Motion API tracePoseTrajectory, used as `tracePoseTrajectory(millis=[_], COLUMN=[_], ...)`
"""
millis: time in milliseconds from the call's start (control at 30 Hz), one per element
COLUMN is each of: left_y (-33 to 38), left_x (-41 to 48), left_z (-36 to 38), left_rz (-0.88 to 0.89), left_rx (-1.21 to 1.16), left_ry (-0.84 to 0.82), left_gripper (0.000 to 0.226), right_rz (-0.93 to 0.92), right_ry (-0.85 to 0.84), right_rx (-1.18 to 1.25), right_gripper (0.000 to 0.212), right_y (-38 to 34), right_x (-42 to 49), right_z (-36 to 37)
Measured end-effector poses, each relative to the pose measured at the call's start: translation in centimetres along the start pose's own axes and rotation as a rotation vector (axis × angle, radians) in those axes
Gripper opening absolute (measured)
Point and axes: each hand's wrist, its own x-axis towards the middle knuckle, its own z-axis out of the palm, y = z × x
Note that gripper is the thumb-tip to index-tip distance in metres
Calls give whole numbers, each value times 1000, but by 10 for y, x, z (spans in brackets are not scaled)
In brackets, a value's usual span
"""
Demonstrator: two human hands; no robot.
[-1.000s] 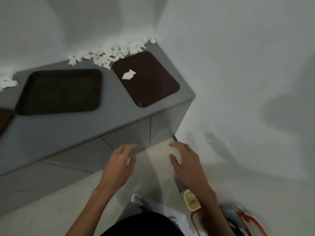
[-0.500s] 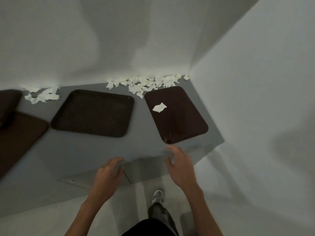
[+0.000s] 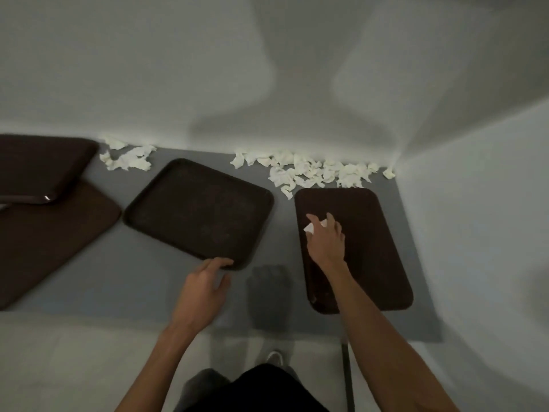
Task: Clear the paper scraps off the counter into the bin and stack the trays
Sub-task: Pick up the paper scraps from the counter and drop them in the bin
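Several dark brown trays lie on the grey counter. On the right tray my right hand pinches a white paper scrap between thumb and fingers. My left hand reaches the near corner of the middle tray; its fingertips touch the rim and the thumb stays apart. A long pile of torn paper scraps lies along the back wall behind the right tray. A smaller pile of scraps lies further left. No bin is in view.
At the far left one tray lies partly over another tray. Walls close the counter at the back and on the right. My shoe shows on the pale floor in front of the counter.
I have stepped up to the counter. Both hands rose from below its front edge: the right onto the scrap on the right tray, the left to the middle tray's corner.
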Motion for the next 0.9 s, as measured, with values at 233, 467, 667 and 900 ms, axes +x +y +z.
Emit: tracePoseTrajectory(millis=[233,467,667,900], left_y=[-39,-128,-218,-301], left_x=[22,89,204,345], left_z=[-29,-90,-185,-257], left_rz=[-77,-145,-197,-200], left_rx=[68,142,243,354], left_ry=[59,72,36,-64], left_gripper=[27,23,26,42], right_rz=[-69,-187,-231,-247], right_ry=[54,103,227,365], right_rx=[35,313,411,498], right_gripper=[32,24,21,27], right_y=[-18,-111,-212,-319], right_x=[27,10,-2,-17], right_z=[16,21,32,53])
